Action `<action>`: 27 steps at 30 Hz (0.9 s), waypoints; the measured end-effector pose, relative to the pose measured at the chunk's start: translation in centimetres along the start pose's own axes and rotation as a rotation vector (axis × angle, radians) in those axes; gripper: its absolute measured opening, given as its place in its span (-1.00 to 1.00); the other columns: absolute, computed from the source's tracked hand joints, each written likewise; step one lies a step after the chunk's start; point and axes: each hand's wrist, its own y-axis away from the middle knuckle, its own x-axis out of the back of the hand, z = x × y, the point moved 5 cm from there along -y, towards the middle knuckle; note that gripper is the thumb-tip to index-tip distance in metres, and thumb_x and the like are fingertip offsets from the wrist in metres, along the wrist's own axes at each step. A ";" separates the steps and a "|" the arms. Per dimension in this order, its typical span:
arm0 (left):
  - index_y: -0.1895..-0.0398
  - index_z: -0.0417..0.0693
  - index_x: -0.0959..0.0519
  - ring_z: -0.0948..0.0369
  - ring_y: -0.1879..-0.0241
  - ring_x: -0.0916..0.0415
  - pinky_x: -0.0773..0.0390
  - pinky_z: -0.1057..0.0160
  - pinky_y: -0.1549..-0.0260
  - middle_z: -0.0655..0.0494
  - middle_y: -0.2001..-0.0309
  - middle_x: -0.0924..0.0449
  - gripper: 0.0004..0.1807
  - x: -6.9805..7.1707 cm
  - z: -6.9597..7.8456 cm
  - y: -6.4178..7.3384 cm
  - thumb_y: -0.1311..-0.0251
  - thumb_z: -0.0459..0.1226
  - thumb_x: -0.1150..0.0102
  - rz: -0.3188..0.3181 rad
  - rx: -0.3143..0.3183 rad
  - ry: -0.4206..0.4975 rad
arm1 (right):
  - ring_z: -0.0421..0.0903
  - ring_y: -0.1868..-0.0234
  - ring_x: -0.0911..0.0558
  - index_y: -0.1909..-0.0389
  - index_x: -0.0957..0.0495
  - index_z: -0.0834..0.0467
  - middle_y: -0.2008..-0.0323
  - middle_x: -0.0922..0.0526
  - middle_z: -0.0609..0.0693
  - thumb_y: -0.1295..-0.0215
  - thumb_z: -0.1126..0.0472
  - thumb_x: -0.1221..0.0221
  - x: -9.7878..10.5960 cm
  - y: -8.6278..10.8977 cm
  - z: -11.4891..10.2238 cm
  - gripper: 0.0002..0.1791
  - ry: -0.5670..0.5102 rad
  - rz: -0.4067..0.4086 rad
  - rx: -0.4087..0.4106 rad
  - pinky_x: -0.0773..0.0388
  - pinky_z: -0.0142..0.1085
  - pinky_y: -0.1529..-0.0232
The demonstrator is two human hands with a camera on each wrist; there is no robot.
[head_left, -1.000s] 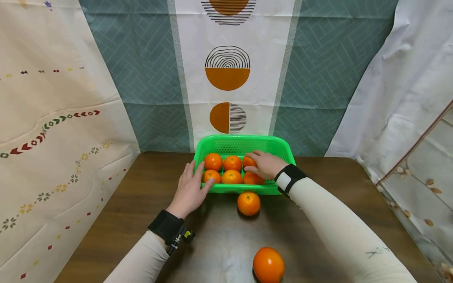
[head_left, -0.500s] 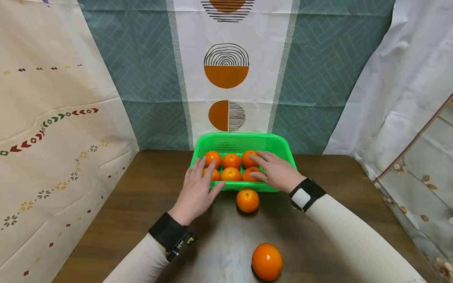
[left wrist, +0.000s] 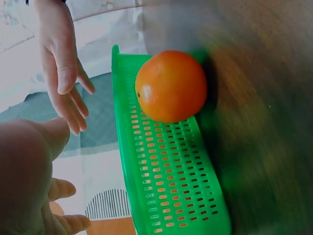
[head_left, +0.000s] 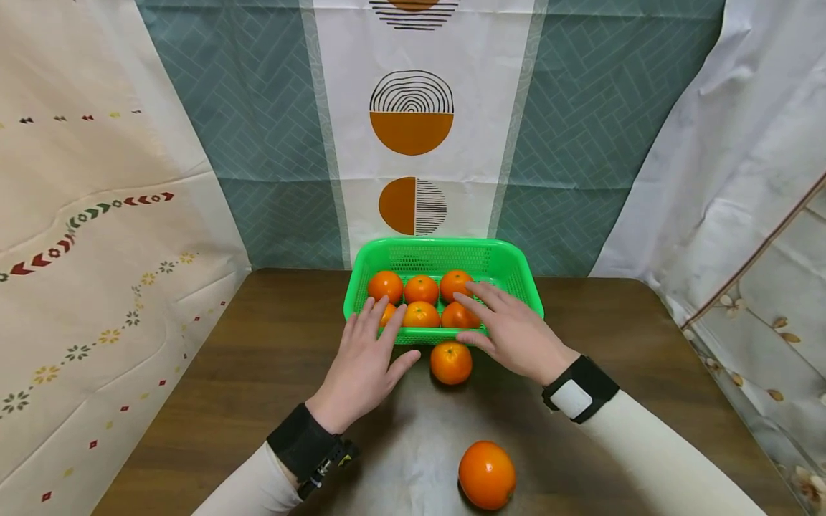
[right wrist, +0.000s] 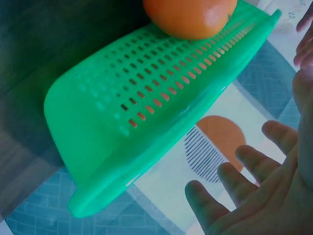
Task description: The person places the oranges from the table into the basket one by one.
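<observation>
While the left hand [head_left: 361, 373] spreads at seven o'clock of the basket [head_left: 439, 244], the right hand [head_left: 519, 335] spread at four, drawn back since a second ago, six oranges [head_left: 421, 315] inside, two oranges [head_left: 451, 362] outside towards six

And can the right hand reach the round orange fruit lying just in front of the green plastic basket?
Probably yes. The right hand is open and empty, near the round orange fruit, with nothing visible between them; the green plastic basket stands behind the fruit.
</observation>
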 end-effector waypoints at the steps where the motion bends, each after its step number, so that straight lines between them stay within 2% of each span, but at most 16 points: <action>1: -0.70 -0.17 -0.32 -0.30 -0.72 0.05 -0.06 -0.46 -0.57 -0.36 -0.69 -0.12 -0.12 0.0 0.2 0.1 -0.55 0.14 -0.30 0.006 -0.010 -0.004 | 0.35 -0.53 -0.46 -0.59 -0.48 0.22 -0.52 -0.48 0.32 -0.50 -0.16 -0.40 0.0 0.3 -0.2 -0.18 0.002 0.008 0.005 -0.40 0.22 -0.52; 7: -0.68 -0.19 -0.36 -0.33 -0.68 -0.05 -0.12 -0.46 -0.55 -0.35 -0.67 -0.18 -0.13 -0.1 1.0 1.1 -0.54 0.12 -0.34 0.018 -0.072 -0.050 | 0.29 -0.59 -0.41 -0.62 -0.44 0.16 -0.57 -0.44 0.26 -0.52 -0.20 -0.35 -0.4 2.1 -1.8 -0.17 -0.001 0.026 0.032 -0.40 0.22 -0.52; 13: -0.70 -0.15 -0.35 -0.29 -0.70 -0.04 -0.13 -0.44 -0.56 -0.32 -0.68 -0.17 -0.12 -0.3 1.7 1.7 -0.52 0.13 -0.35 -0.004 -0.089 -0.074 | 0.22 -0.64 -0.36 -0.66 -0.42 0.07 -0.62 -0.40 0.17 -0.56 -0.35 -0.21 -1.1 3.8 -3.2 -0.14 -0.005 0.007 0.035 -0.40 0.21 -0.52; 22: -0.72 -0.09 -0.33 -0.28 -0.69 -0.05 -0.08 -0.42 -0.58 -0.27 -0.70 -0.15 -0.12 -0.3 2.4 2.5 -0.53 0.15 -0.32 -0.031 -0.104 -0.084 | 0.12 -0.69 -0.28 -0.67 -0.42 0.02 -0.65 -0.37 0.08 -0.54 -0.33 -0.27 -1.7 6.7 -5.3 -0.15 -0.040 -0.085 0.015 -0.35 0.09 -0.58; 27: -0.74 -0.06 -0.30 -0.26 -0.71 -0.02 -0.06 -0.40 -0.60 -0.23 -0.71 -0.16 -0.11 -0.3 3.0 3.2 -0.55 0.19 -0.28 -0.052 -0.134 -0.098 | 0.08 -0.69 -0.27 -0.69 -0.38 -0.02 -0.67 -0.34 0.03 -0.58 -0.38 -0.19 -2.2 8.2 -6.3 -0.15 -0.069 -0.116 0.004 -0.37 0.10 -0.56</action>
